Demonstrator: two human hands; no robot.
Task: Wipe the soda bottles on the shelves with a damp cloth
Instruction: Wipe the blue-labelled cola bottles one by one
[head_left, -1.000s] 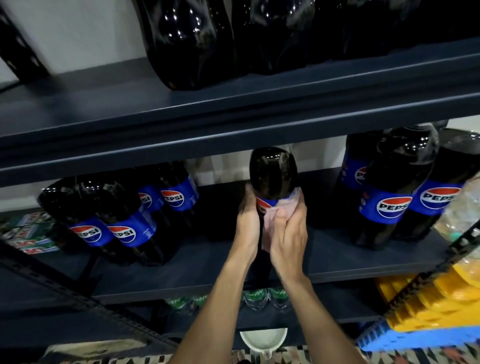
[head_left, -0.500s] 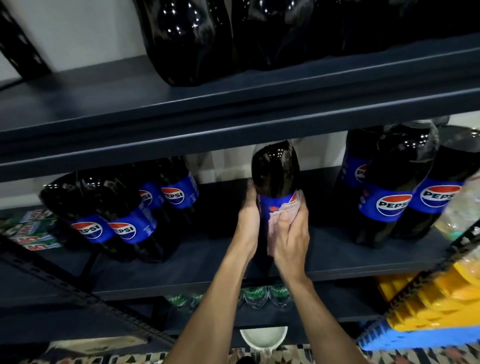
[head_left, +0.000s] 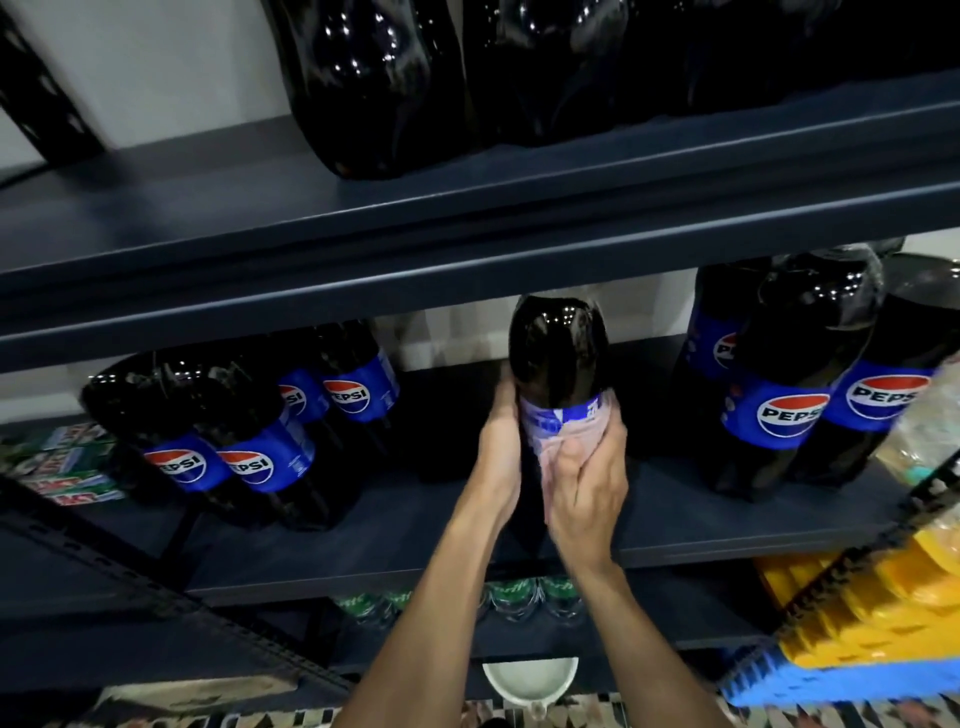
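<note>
- The right hand (head_left: 587, 499) has its fingers curled round a pale pink cloth (head_left: 566, 436), pressing it onto the blue label of a soda bottle (head_left: 558, 348).
- The left hand (head_left: 501, 452) grips the same bottle from the other side.
- That bottle is full of dark cola and upright at the middle shelf (head_left: 727, 525). Its base is hidden behind the hands.
- To the left is a cluster of Pepsi bottles (head_left: 249, 452) and to the right another group (head_left: 789, 395), all dark-filled.
- The upper shelf (head_left: 467, 218) carries more big dark bottles (head_left: 374, 78).
- Below are small green-marked bottles (head_left: 514, 592) and a white bowl (head_left: 530, 675). I cannot tell what is in it.
</note>
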